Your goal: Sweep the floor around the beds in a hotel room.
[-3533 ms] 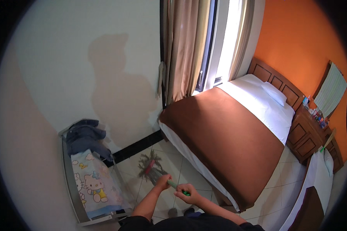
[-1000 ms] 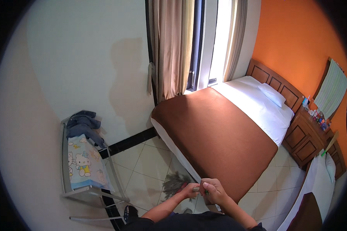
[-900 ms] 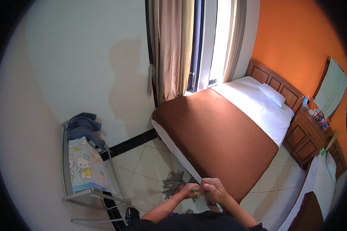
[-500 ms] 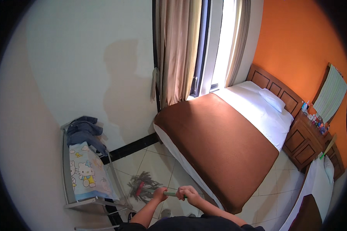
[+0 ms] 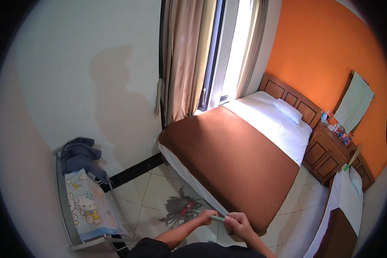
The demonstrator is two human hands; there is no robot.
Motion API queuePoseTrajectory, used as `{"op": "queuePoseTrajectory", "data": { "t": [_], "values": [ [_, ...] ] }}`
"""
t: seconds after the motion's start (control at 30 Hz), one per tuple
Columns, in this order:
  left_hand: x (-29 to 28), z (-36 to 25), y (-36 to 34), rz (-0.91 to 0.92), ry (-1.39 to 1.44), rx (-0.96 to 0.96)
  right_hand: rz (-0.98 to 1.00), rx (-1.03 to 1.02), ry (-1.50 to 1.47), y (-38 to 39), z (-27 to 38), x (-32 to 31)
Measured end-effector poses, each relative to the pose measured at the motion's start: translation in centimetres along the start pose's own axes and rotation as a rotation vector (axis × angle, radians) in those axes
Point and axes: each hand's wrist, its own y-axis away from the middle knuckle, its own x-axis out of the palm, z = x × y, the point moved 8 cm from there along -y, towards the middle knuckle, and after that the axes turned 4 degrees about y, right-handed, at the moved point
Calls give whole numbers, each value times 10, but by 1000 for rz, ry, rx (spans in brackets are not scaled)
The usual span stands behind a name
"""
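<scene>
A string mop with grey strands and a red clamp lies spread on the pale tiled floor, beside the bed's near left corner. Both my hands are closed round its green handle. My left hand grips lower down, nearer the mop head. Farther up the handle, close to my body, is my right hand, also wrapped round it. Between the two hands a short stretch of the handle shows.
A large bed with a brown cover stands to the right. On the left is a metal rack with jeans and a printed towel. A wooden cabinet and a second bed stand at the right.
The mop head has moved right across the floor, toward the bed. Both hands have shifted right with the handle. My view has turned slightly, so the room appears farther left.
</scene>
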Motion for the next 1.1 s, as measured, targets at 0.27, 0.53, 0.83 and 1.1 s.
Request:
{"op": "queuePoseTrajectory", "data": {
  "t": [0.27,0.53,0.83,1.1],
  "values": [
    [-24,0,16,8,74,-75,92,-156,-32,-19,-4,21],
    [-84,30,131,-199,-223,-328,325,-96,-218,-41,-18,92],
    [-66,32,122,-141,-285,-348,294,-66,-244,-18,-28,76],
    [-41,-7,35,-23,132,-4,145,-162,103,-11,27,62]
  ]
}}
